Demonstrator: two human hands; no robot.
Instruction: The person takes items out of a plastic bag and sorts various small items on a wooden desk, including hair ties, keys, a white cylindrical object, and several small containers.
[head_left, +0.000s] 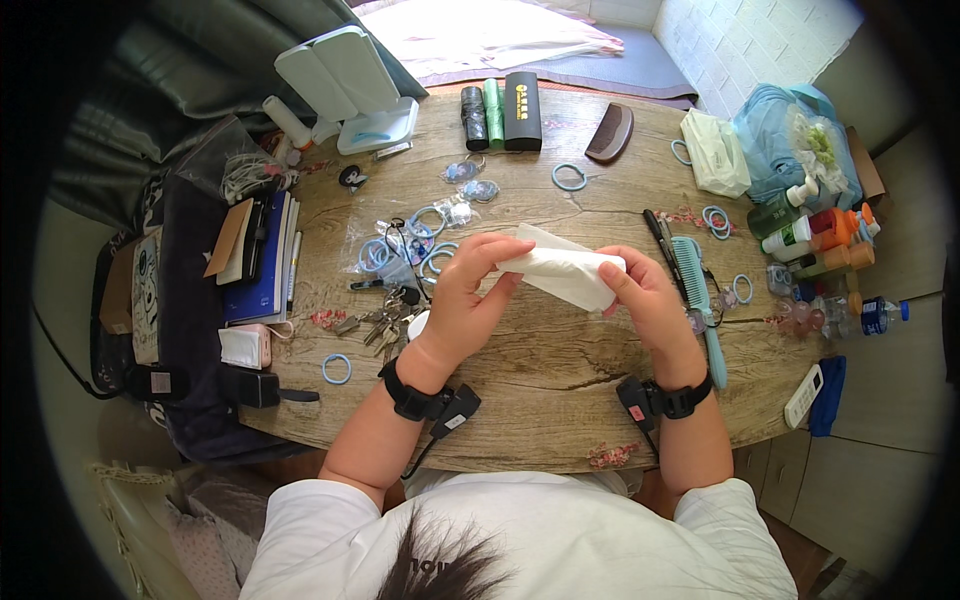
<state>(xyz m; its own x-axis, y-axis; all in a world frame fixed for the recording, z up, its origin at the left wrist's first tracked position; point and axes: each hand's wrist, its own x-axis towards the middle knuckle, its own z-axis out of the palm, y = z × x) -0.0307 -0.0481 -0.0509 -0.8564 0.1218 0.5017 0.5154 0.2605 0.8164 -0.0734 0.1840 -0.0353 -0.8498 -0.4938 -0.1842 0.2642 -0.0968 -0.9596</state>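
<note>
A folded white tissue (562, 274) is held above the wooden table, between my two hands. My left hand (484, 289) pinches its left end between thumb and fingers. At its right end, my right hand (637, 289) grips it with the thumb on top. Left of my left hand lie light-blue hair ties (427, 223), clear plastic packets and a bunch of keys (390, 319). A white round object is partly hidden behind my left wrist. To the right of my right hand lie a light-blue comb (691, 277) and a black pen-like object (664, 247).
A wooden comb (610, 133), a black case (523, 112) and rolled bags (493, 114) lie at the far side. Notebooks (262, 259) and an open white box (379, 124) are at left. Bottles (780, 214), a tissue pack (715, 154) and a white remote control (804, 396) are at right.
</note>
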